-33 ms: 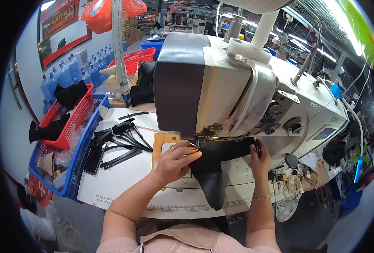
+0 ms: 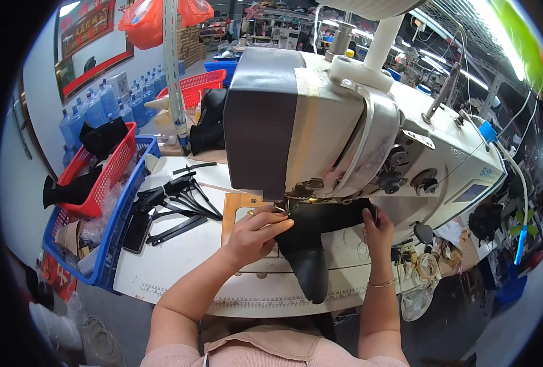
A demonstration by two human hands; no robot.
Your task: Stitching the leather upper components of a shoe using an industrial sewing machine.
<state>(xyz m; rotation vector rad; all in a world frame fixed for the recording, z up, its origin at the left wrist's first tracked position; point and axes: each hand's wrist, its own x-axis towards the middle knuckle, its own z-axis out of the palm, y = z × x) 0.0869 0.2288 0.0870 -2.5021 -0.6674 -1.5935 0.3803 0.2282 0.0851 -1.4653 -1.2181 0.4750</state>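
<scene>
A black boot [image 2: 308, 251] lies under the head of a large white and grey sewing machine [image 2: 320, 134], its toe toward me and its shaft running right. My left hand [image 2: 256, 235] is closed at the boot's left edge, beside the needle area, thumb and fingers pinched together. A small shiny metal piece shows by its fingertips; I cannot make out what it is. With thumb and fingers, my right hand [image 2: 378, 226] grips the end of the shaft. The needle's exact contact with the boot is hidden by the machine head and my fingers.
Black straps with zips [image 2: 180, 202] and a dark phone [image 2: 138, 231] lie on the white table [image 2: 180, 269], left. Beyond them stands a blue basket [image 2: 109, 263] with a red basket [image 2: 115, 165] on it. Tape rolls [image 2: 427, 266] sit at the right.
</scene>
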